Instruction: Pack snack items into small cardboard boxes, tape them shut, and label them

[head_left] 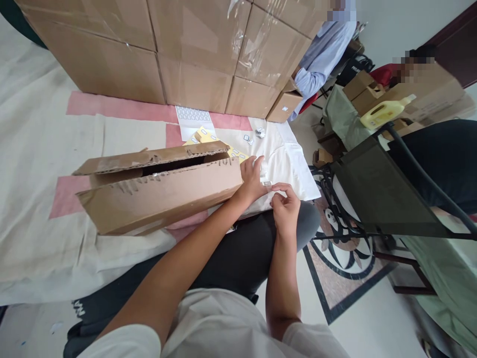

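My left hand (253,178) is beside the right end of a long cardboard box (175,196), fingers curled around a small whitish thing (263,170) that I cannot make out. A tiny label (267,183) is at its thumb tip, where the index finger of my right hand (286,204) meets it. The right hand's fingers are bent, thumb close to the index finger. The box lies on its side with its flaps slightly apart. Behind it are a yellow label sheet (203,135), partly hidden, and a white label sheet (194,119).
Stacked taped cartons (197,54) rise at the back of the cloth-covered surface (122,134). A crumpled scrap (260,133) and small loose labels (246,138) lie nearby. At right are a co-worker's blue sleeve (313,79), a yellow jug (385,113) and a dark folding chair (391,189).
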Demonstrator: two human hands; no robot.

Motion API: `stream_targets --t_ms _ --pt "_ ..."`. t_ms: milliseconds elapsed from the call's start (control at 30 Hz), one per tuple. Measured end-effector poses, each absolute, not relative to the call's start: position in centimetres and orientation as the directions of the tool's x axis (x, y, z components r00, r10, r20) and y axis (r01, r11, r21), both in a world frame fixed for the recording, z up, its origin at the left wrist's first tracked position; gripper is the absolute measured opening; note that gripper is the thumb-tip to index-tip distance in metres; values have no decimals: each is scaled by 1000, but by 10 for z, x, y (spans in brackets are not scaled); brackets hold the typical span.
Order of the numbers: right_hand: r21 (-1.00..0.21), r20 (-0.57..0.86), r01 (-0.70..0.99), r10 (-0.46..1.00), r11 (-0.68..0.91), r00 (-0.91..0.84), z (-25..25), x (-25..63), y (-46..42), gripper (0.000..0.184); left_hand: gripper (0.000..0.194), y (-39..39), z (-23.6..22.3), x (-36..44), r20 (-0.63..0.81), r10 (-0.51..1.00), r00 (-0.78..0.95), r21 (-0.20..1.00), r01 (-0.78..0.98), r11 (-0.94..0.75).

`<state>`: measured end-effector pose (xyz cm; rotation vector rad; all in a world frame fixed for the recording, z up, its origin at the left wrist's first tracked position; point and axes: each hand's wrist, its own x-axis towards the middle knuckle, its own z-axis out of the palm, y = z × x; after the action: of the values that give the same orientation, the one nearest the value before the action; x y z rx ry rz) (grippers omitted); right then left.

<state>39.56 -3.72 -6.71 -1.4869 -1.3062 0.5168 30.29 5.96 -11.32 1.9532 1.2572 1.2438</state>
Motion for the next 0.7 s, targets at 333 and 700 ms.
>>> stream_targets --t_ms 333,700 --pt "-923 308 338 877 182 369 -79 403 -35 16 92 57 -114 301 388 903 187 778 459 -429" --pt "-903 309 398 885 159 347 -75 397 -39 22 97 56 -122 300 412 884 218 751 469 -466"
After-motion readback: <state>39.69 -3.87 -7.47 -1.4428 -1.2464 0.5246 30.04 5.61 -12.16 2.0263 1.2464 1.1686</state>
